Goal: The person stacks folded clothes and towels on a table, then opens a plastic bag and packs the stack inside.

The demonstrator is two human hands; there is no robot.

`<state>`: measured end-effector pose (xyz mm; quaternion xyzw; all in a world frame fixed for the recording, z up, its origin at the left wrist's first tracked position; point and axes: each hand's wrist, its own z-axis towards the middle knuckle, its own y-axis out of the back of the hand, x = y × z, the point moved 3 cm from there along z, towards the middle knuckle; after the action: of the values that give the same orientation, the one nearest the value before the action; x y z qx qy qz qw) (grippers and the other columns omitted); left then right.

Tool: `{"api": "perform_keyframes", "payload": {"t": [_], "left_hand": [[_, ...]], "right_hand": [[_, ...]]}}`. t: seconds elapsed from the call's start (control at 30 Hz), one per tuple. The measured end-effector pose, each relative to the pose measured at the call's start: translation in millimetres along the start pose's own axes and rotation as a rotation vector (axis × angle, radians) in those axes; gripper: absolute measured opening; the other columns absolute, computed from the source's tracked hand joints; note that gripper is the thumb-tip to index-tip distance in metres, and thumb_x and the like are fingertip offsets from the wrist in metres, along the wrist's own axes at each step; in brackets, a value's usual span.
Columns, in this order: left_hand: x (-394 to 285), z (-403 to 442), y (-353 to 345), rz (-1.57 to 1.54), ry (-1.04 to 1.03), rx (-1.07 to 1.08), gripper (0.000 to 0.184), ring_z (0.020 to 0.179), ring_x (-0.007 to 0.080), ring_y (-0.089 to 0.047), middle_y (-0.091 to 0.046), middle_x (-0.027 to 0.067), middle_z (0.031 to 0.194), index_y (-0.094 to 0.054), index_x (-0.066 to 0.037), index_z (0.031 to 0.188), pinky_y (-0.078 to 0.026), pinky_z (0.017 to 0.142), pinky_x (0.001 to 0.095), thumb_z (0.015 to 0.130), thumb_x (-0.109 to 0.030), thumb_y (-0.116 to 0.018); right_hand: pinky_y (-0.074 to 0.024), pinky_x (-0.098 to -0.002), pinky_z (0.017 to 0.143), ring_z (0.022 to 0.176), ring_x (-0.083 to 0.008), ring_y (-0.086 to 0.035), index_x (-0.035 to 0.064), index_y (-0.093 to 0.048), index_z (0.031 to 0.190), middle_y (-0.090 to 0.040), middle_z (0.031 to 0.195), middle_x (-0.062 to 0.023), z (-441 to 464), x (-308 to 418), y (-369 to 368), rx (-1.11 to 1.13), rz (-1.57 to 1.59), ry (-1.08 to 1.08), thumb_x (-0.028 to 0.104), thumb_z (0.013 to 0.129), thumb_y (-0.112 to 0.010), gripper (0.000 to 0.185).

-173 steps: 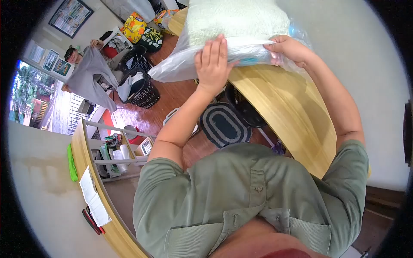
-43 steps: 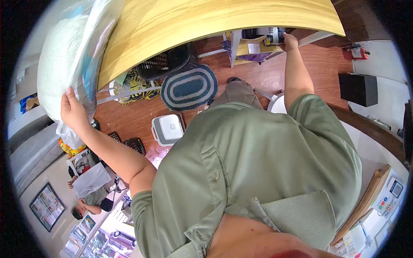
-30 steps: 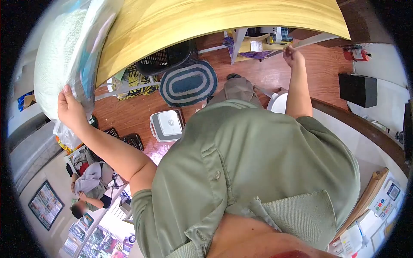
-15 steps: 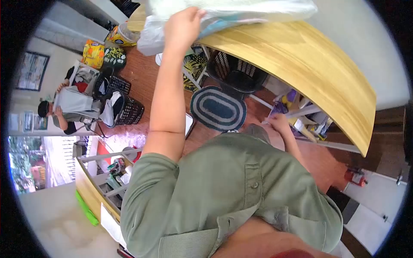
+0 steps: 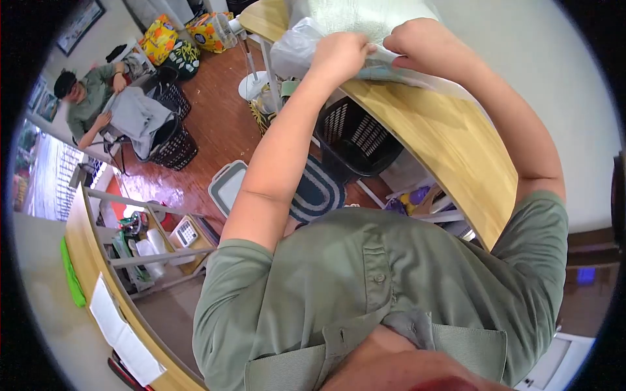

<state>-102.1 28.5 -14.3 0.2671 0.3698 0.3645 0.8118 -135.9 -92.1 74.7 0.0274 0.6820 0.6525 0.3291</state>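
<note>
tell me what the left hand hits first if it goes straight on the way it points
The left hand would likely meet the clear plastic right at it first, with the pale bundle behind; the depth between them is unclear.

Under the table ahead of you stands a black basket, with an oval rug just beside it and a lidded tub near the rug. To your left, a co-worker holds a grey cloth over a laundry basket. Nearer you, white paper lies on the counter, with a calculator on the shelf beneath.
</note>
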Motion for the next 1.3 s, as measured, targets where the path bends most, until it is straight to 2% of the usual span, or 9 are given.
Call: {"api": "perform_keyframes", "payload": {"t": [0.2, 0.27, 0.5, 0.6, 0.7, 0.77, 0.87, 1.27, 1.3], "left_hand": [[1.9, 0.4, -3.4, 0.032, -0.003, 0.018, 0.029, 0.074, 0.0351, -0.058, -0.061, 0.0153, 0.075, -0.063, -0.01, 0.083, -0.045, 0.064, 0.0435, 0.081, -0.037, -0.051], [2.8, 0.8, -4.9, 0.018, -0.009, 0.031, 0.029, 0.073, 0.0344, -0.058, -0.061, 0.0144, 0.073, -0.063, -0.011, 0.083, -0.045, 0.063, 0.0428, 0.082, -0.037, -0.051], [1.9, 2.1, -4.5, 0.03, 0.014, 0.075, 0.029, 0.071, 0.033, -0.058, -0.06, 0.0132, 0.071, -0.063, -0.012, 0.083, -0.044, 0.062, 0.0422, 0.082, -0.038, -0.051], [-0.5, 1.7, -7.2, 0.04, 0.025, 0.087, 0.028, 0.073, 0.033, -0.058, -0.061, 0.0139, 0.073, -0.063, -0.011, 0.08, -0.045, 0.064, 0.044, 0.082, -0.036, -0.05], [-0.8, 3.8, -0.7, 0.055, 0.017, 0.068, 0.029, 0.072, 0.0337, -0.058, -0.061, 0.0144, 0.073, -0.063, -0.01, 0.078, -0.045, 0.064, 0.0436, 0.082, -0.035, -0.049], [-0.7, -0.3, -2.2, 0.055, -0.006, 0.043, 0.029, 0.071, 0.0343, -0.058, -0.061, 0.0145, 0.073, -0.062, -0.009, 0.076, -0.045, 0.063, 0.0428, 0.082, -0.034, -0.049], [-0.7, -1.4, -3.3, -0.005, -0.037, -0.032, 0.028, 0.07, 0.034, -0.058, -0.06, 0.0146, 0.072, -0.061, -0.008, 0.076, -0.045, 0.062, 0.0425, 0.082, -0.034, -0.051], [45.8, -24.5, 54.1, 0.407, -0.223, 0.125, 0.025, 0.064, 0.0257, -0.06, -0.061, 0.0119, 0.067, -0.062, -0.007, 0.084, -0.044, 0.056, 0.0346, 0.073, -0.029, -0.065], [72.1, -23.5, 54.2, 0.044, -0.032, 0.217, 0.025, 0.062, 0.0198, -0.058, -0.061, 0.0081, 0.066, -0.062, -0.005, 0.084, -0.044, 0.058, 0.0301, 0.075, -0.028, -0.064]], "right_hand": [[-0.044, -0.0392, 0.064, 0.072, -0.0285, -0.057, 0.0064, -0.057, 0.08, -0.059, 0.075, -0.0105, 24.1, -30.8, -17.8, -0.019, -0.174, 0.009, 0.018, 0.067, -0.067, 0.021], [-0.045, -0.0402, 0.056, 0.059, -0.0288, -0.059, 0.0047, -0.065, 0.073, -0.062, 0.066, -0.0139, 36.4, -29.5, 2.3, 0.349, -0.211, -0.157, 0.02, 0.069, -0.062, 0.017], [-0.0463, -0.0398, 0.059, 0.061, -0.0304, -0.059, 0.002, -0.064, 0.068, -0.062, 0.067, -0.015, 49.3, -48.3, 2.4, 0.304, -0.237, -0.269, 0.03, 0.057, -0.073, 0.031], [-0.0472, -0.0376, 0.071, 0.081, -0.0291, -0.059, 0.0017, -0.06, 0.093, -0.062, 0.087, -0.0146, 51.8, -138.0, -8.6, -0.179, -0.072, -0.56, 0.029, 0.076, -0.061, 0.032], [-0.0451, -0.037, 0.079, 0.096, -0.0286, -0.055, 0.0034, -0.054, 0.104, -0.059, 0.098, -0.0137, 13.3, -84.1, 27.5, -0.539, 0.037, -0.645, 0.03, 0.083, -0.051, 0.034], [-0.0456, -0.0341, 0.069, 0.08, -0.027, -0.056, 0.0091, -0.058, 0.094, -0.06, 0.088, -0.0069, -12.7, -39.4, -27.5, -0.998, -0.052, -0.209, 0.018, 0.069, -0.067, 0.028], [-0.0326, -0.0445, 0.092, 0.117, -0.0173, -0.042, 0.0155, -0.046, 0.122, -0.045, 0.127, -0.0001, -13.5, -4.5, -82.7, -0.598, -0.173, -0.169, 0.039, 0.073, -0.059, 0.055], [-0.0299, -0.04, 0.094, 0.12, -0.0148, -0.04, 0.0139, -0.039, 0.128, -0.04, 0.133, 0.0003, -5.3, -31.5, -93.9, -0.66, -0.11, -0.164, 0.045, 0.073, -0.057, 0.065], [-0.0299, -0.04, 0.094, 0.12, -0.0148, -0.04, 0.0139, -0.039, 0.128, -0.04, 0.133, 0.0003, -4.4, -31.3, -93.6, -0.657, -0.105, -0.173, 0.045, 0.073, -0.057, 0.065]]}}
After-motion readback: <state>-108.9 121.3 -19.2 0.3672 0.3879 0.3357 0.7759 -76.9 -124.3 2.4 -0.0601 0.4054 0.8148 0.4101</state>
